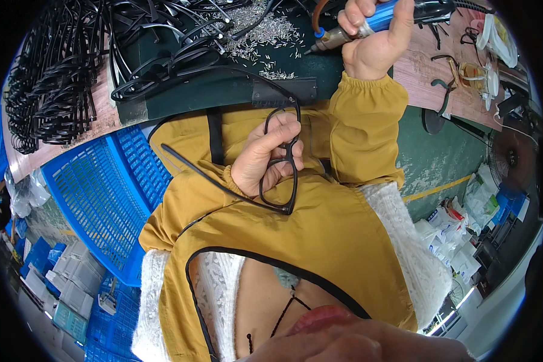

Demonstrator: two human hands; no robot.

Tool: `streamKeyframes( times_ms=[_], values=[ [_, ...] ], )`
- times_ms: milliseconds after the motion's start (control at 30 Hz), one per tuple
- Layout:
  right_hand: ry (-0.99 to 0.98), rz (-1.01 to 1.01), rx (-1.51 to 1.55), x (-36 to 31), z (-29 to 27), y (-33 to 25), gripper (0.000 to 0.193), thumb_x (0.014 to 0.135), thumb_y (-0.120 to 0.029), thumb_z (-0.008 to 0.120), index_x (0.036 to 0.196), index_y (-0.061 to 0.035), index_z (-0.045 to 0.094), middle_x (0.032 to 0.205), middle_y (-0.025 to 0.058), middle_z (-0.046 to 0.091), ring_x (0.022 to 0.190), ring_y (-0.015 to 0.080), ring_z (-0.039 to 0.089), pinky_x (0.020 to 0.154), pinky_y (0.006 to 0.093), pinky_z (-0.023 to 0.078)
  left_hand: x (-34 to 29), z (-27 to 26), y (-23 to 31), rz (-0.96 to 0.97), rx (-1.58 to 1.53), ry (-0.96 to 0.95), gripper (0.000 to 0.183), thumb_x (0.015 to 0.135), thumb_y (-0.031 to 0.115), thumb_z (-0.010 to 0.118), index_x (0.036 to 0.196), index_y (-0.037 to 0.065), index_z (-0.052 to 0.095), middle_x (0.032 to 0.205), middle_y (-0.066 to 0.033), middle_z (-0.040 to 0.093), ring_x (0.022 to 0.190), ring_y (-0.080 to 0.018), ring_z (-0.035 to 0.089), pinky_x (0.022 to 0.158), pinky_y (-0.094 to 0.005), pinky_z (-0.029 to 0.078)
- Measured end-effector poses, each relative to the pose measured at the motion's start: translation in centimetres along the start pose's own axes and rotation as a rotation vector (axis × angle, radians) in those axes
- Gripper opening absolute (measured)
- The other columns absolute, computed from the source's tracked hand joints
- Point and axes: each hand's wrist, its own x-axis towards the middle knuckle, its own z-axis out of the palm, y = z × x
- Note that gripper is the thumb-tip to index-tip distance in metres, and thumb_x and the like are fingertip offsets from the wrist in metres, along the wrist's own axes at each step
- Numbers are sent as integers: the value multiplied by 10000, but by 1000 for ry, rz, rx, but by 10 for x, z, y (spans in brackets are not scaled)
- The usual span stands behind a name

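A black eyeglass frame (291, 175) is in my left hand (265, 148), whose fingers close round its front near the table's edge. One temple reaches out to the left across my sleeve; the other points up toward the dark green mat. My right hand (371, 45) is wrapped round a blue electric screwdriver (380, 19) at the upper right. The driver's metal tip points left, above the mat and near a scattered heap of tiny silver screws (262, 33). Several dark glasses frames and temples (175, 60) lie on the mat left of the screws.
A large stack of black glasses frames (60, 84) covers the table's left end. Below it stands a blue plastic basket (96, 193). At the right on the table lie pliers (445, 93) and a clear container (473, 73). A fan (513, 157) stands farther right, near plastic bags (452, 232).
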Motion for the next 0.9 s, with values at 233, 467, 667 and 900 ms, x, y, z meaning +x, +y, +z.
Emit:
streamKeyframes(
  times_ms=[233, 467, 667, 900],
  values=[
    [-218, 161, 243, -47, 11, -25, 470, 1031, -560, 526, 1178, -119, 588, 795, 11, 501, 650, 138, 484, 563, 255, 413, 8, -7, -3, 37, -79, -104, 190, 985, 269, 687, 1094, 174, 564, 755, -20, 634, 616, -151, 626, 545, -251, 490],
    [-285, 91, 37, -110, 17, -18, 566, 963, -668, 599, 1250, -180, 580, 845, -8, 510, 644, 118, 468, 520, 247, 385, 10, -8, -5, 60, -139, -156, 197, 983, 252, 680, 1113, 166, 559, 735, -24, 612, 597, -158, 602, 565, -255, 486],
    [-410, 64, -71, -104, 28, -14, 494, 985, -614, 608, 1136, -150, 531, 829, 14, 507, 640, 131, 484, 535, 260, 405, 11, -13, -2, 46, -88, -174, 189, 996, 282, 654, 1115, 170, 561, 736, -19, 609, 588, -141, 594, 472, -227, 386],
    [-454, 209, 63, -98, 10, -11, 535, 986, -627, 596, 1090, -112, 495, 820, -2, 510, 624, 101, 460, 528, 233, 384, 13, -9, 4, -13, 22, -90, 254, 1047, 292, 580, 1253, 144, 585, 641, -24, 528, 522, -156, 501, 477, -271, 364]
  ],
)
